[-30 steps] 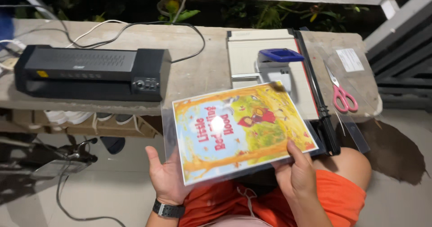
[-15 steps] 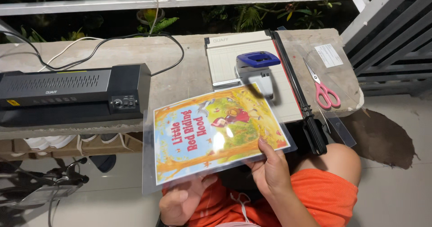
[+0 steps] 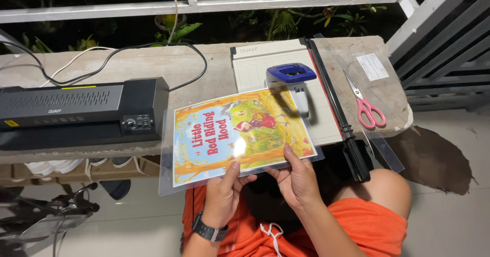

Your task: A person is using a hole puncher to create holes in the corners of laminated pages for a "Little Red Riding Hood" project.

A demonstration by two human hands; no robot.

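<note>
A clear plastic packet [image 3: 380, 91] lies at the table's [image 3: 127, 63] right end, bearing a small white rectangular label [image 3: 372, 67] (print too small to read). A yellow strip sticker [image 3: 78, 87] and a small yellow label [image 3: 11, 124] mark the black laminator [image 3: 81, 111].

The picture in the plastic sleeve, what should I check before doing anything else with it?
1. Both hands hold the picture sheet: ok. Left hand and right hand grip its near edge.
2. Picture sits inside the clear sleeve with a border showing: ok on the left and near sides; far edge cannot tell.
3. Sheet flat, not bent: ok.
4. Black machine cabled: ok. Switched on or warm: cannot tell.
5. Scissors away from the fingers: ok, they lie far right on the table.
6. Paper cutter arm down: ok.
</note>
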